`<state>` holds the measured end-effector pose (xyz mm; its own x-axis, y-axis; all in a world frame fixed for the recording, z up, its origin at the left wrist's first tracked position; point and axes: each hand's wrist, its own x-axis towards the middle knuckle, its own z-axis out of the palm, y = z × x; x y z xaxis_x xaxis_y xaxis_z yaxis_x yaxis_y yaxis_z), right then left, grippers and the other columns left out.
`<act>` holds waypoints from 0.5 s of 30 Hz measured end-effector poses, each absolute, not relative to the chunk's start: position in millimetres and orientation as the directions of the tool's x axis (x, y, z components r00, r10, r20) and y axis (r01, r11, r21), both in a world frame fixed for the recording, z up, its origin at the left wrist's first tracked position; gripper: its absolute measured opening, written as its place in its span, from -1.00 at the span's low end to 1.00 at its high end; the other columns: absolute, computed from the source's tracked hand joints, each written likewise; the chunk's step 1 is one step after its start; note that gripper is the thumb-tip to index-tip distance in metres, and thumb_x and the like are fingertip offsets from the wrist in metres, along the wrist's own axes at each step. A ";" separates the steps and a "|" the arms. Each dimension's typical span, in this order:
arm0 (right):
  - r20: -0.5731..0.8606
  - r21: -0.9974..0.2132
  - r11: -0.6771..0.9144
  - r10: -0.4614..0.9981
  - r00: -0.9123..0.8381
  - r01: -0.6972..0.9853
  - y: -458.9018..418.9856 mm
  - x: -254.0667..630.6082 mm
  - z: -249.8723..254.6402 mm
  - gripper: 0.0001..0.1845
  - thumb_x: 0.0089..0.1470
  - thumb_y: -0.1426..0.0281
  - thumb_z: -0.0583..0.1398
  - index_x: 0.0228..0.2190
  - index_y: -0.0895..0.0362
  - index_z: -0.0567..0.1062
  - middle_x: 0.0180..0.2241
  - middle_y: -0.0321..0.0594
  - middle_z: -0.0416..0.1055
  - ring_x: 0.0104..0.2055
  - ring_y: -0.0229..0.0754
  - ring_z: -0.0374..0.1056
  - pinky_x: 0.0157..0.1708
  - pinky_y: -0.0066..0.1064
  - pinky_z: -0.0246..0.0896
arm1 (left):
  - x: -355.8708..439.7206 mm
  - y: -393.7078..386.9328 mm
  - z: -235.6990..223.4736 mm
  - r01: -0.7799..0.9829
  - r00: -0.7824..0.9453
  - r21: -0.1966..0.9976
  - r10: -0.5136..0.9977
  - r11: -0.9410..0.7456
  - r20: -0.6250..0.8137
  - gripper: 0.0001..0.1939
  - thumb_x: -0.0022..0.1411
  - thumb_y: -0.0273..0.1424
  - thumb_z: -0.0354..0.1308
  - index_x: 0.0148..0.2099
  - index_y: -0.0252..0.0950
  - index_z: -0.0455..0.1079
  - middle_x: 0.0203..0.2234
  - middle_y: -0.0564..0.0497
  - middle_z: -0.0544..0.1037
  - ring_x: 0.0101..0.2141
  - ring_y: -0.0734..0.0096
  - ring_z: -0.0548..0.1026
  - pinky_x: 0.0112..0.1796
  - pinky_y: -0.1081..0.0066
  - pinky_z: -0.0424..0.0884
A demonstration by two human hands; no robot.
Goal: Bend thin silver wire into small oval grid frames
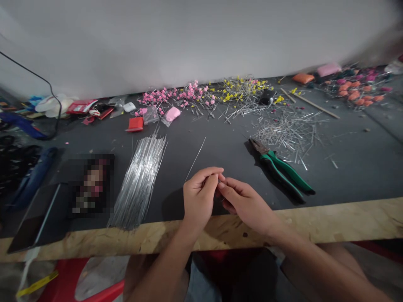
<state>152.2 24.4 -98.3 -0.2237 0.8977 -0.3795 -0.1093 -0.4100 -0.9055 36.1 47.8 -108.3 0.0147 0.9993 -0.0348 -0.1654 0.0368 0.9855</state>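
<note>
My left hand [200, 193] and my right hand [244, 199] meet fingertip to fingertip over the table's front edge. Both are closed in a pinch, and whatever lies between the fingers is too small and hidden to name. A single thin wire [197, 156] slants up and away just beyond my left hand; I cannot tell whether it lies on the table or is held. Left of my hands is a thick bundle of straight silver wires [140, 180]. To the right, pliers [280, 170] with green and black handles rest with their jaws pointing away.
Short cut wires [286, 130] are heaped behind the pliers. Along the wall lie pink-tipped wires [179, 95], yellow-tipped wires [242, 88] and orange pieces [359, 93]. Red [135, 124] and pink clay packets [172, 114] sit behind the bundle. A phone-like dark object [92, 184] lies left.
</note>
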 end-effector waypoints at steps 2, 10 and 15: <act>-0.383 -0.901 -0.415 0.899 -0.213 -0.131 24.7 152.0 -97.4 -0.74 0.19 0.20 0.08 -0.42 0.10 0.37 -0.54 -0.40 0.14 -0.58 -0.38 0.01 -0.58 -0.48 -0.06 | 34.9 48.7 -106.5 -0.155 0.060 0.986 0.997 0.062 -0.053 -0.80 0.22 -0.50 0.11 -0.33 -0.18 0.55 -0.48 0.10 0.56 -0.46 0.57 0.46 -0.48 0.60 0.37; -0.349 -0.920 -0.365 0.929 -0.127 -0.145 25.8 153.7 -100.7 -0.73 0.19 0.21 0.07 -0.44 0.11 0.37 -0.55 -0.40 0.12 -0.58 -0.37 -0.02 -0.63 -0.49 -0.14 | 27.7 50.6 -110.6 -0.221 0.254 0.970 0.966 0.106 -0.048 -0.76 0.30 -0.33 0.06 -0.17 -0.16 0.57 -0.26 -0.01 0.60 -0.34 0.45 0.46 -0.33 0.45 0.39; -0.289 -0.956 -0.291 0.956 -0.050 -0.035 24.9 152.3 -102.8 -0.73 0.20 0.24 0.05 -0.45 0.10 0.40 -0.58 -0.41 0.09 -0.59 -0.34 -0.07 -0.62 -0.47 -0.15 | 28.2 51.2 -106.3 -0.234 0.281 0.961 0.957 0.144 -0.075 -0.84 0.25 -0.32 0.15 -0.23 -0.16 0.57 -0.24 0.00 0.60 -0.25 0.40 0.50 -0.26 0.45 0.41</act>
